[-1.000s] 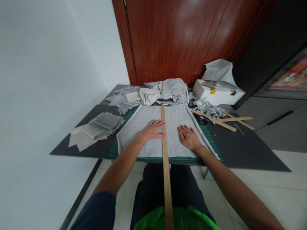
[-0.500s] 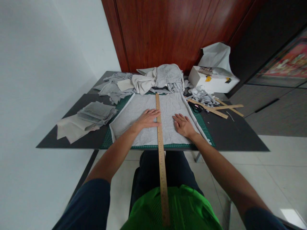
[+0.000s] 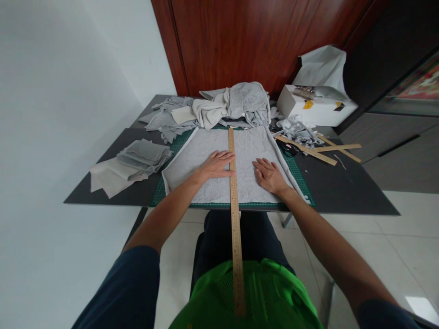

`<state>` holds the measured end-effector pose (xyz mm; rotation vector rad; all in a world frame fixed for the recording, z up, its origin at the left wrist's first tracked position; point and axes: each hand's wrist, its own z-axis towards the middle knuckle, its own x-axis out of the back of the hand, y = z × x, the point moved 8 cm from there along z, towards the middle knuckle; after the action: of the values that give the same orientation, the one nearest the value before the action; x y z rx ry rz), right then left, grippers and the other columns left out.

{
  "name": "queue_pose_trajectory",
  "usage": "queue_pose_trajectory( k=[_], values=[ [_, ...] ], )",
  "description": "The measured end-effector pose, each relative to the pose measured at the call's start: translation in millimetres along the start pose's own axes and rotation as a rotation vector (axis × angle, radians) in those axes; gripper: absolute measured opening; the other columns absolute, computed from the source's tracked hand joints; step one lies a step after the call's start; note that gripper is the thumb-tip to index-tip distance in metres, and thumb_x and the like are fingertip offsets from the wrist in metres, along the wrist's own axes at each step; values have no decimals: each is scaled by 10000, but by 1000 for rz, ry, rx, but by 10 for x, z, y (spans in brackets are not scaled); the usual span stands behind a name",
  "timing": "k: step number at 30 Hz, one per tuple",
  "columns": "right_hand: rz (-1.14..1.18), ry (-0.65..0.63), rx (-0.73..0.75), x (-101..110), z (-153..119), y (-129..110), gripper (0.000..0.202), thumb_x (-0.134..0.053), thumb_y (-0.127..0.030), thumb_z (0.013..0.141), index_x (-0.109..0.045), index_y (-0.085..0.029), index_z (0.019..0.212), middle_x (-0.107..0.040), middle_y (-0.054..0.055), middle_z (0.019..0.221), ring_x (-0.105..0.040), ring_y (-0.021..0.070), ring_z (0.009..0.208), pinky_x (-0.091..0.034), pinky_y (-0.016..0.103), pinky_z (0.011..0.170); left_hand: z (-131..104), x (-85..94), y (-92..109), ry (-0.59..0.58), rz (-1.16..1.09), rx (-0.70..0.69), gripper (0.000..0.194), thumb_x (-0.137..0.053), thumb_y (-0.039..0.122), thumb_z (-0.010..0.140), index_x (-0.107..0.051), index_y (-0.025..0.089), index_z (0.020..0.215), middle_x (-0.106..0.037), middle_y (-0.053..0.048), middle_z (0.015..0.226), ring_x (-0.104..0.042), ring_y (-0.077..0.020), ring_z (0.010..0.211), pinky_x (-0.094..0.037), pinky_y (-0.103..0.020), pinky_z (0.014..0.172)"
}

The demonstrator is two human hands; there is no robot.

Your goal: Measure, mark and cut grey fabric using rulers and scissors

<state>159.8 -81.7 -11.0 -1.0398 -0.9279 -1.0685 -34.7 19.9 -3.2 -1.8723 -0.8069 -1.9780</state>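
A light grey cloth (image 3: 195, 167) lies spread over a green cutting mat (image 3: 295, 171). Across its middle runs a long wooden ruler (image 3: 234, 196), whose near end reaches past the table edge to the green garment on my body. My left hand (image 3: 216, 165) rests flat on the cloth, its fingertips and thumb touching the ruler's left edge. To the right of the ruler, my right hand (image 3: 269, 174) lies palm down on the cloth with its fingers stretched out, holding nothing.
Folded cloths (image 3: 142, 157) lie on the dark table (image 3: 360, 192) at the left. Heaped grey cloths (image 3: 245, 100) line the back. At the right are more wooden rulers (image 3: 308, 151), black-handled scissors (image 3: 288, 149), scraps (image 3: 297, 130) and a white box (image 3: 317, 112).
The whole view has shifted, so the table and everything on it appear slightly farther right and higher. Both hands keep nearly the same places on the cloth.
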Motion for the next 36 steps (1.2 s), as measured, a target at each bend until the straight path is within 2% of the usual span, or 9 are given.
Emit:
queue_pose_trajectory(
  k=[6,12,20,30,36],
  values=[
    [-13,-6,-11,20,-20,-10,566,-304,-360,1100,-570,-177,1565,-509,119,1661,-412,349,1569,-323,604,1268,8,-6,-6,10,0,-16,843,-506,700,995,-345,245,1686,-309,-83,1775,-242,-307,1644,-82,-480,1339],
    [-23,-2,-7,27,-22,-19,554,-321,-351,1102,-566,-181,1569,-513,122,1658,-416,345,1567,-331,601,1265,-3,11,20,-8,18,-6,849,-498,686,1007,-348,196,1684,-316,-106,1769,-241,-303,1646,-90,-487,1341],
    [-39,29,18,10,-28,-30,532,-332,-336,1110,-573,-178,1558,-522,133,1648,-436,343,1558,-341,604,1258,-39,67,55,-7,39,9,843,-507,679,1009,-360,189,1679,-327,-111,1763,-250,-301,1647,-113,-493,1344],
    [-41,55,12,-5,-16,-95,511,-346,-300,1106,-600,-192,1536,-547,125,1629,-457,328,1547,-343,583,1257,-64,25,-42,45,53,-9,852,-502,706,1003,-368,202,1676,-352,-117,1750,-286,-298,1637,-169,-518,1339],
    [-31,55,2,-2,-17,-86,506,-351,-305,1103,-608,-203,1527,-556,114,1624,-463,320,1542,-338,575,1260,-55,7,-54,37,48,-2,855,-511,701,999,-368,200,1676,-335,-107,1757,-276,-298,1642,-171,-535,1343]
  ],
)
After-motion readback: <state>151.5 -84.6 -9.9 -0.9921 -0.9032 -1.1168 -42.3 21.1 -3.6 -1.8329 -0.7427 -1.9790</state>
